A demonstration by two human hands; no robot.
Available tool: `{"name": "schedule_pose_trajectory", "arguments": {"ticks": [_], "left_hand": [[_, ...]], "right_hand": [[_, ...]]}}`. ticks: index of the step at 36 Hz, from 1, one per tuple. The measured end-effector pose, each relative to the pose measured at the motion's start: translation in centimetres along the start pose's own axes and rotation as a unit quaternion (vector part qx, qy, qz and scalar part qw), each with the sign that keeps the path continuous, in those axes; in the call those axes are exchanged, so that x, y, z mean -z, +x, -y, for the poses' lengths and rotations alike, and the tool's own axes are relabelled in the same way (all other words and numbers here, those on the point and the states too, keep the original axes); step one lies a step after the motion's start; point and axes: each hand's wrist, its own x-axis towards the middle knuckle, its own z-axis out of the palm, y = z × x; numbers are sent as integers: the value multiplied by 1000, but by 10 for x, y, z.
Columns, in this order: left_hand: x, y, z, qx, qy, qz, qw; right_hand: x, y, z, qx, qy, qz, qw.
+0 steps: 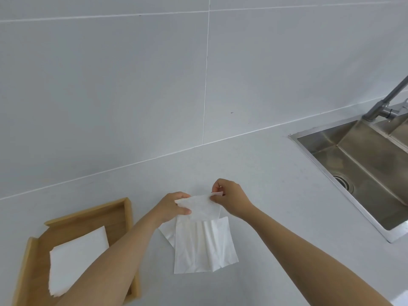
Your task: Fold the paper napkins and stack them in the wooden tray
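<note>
A white paper napkin (pixel 202 207) is held above the counter by both hands at its far edge. My left hand (pixel 171 208) pinches its left corner and my right hand (pixel 229 200) pinches its right corner. Under it lies a small pile of flat white napkins (pixel 204 248) on the grey counter. The wooden tray (pixel 88 214) sits at the lower left and holds a stack of folded napkins (pixel 75 261). My left forearm crosses over the tray's near right corner.
A steel sink (pixel 362 173) with a tap (pixel 388 100) is set into the counter at the right. A grey tiled wall (pixel 154 74) rises behind the counter.
</note>
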Motion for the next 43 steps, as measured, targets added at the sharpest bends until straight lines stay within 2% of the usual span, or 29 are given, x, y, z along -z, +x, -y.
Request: {"name": "schedule_pose_trajectory", "arguments": {"ticks": [8, 15, 21, 29, 33, 36, 39, 43], "left_hand": [[-15, 1, 15, 33, -129, 45, 990], [-18, -3, 20, 46, -231, 12, 972], [-12, -4, 13, 34, -326, 7, 945], [-12, -13, 14, 66, -434, -12, 899], [-11, -14, 16, 64, -529, 14, 846], [-9, -12, 17, 71, -557, 18, 827], [-5, -12, 18, 74, -546, 13, 834], [-5, -19, 16, 64, -495, -9, 866]], "right_hand": [[10, 5, 11, -2, 93, -17, 995], [17, 11, 13, 2, 129, -17, 991], [18, 12, 18, 38, 128, 32, 991], [5, 8, 3, 36, 38, 113, 992], [-2, 5, -5, 27, -6, 136, 990], [-7, 3, -10, 20, -16, 137, 990], [-11, 1, -11, 16, -21, 140, 990], [-16, -1, -9, 14, -22, 149, 989]]}}
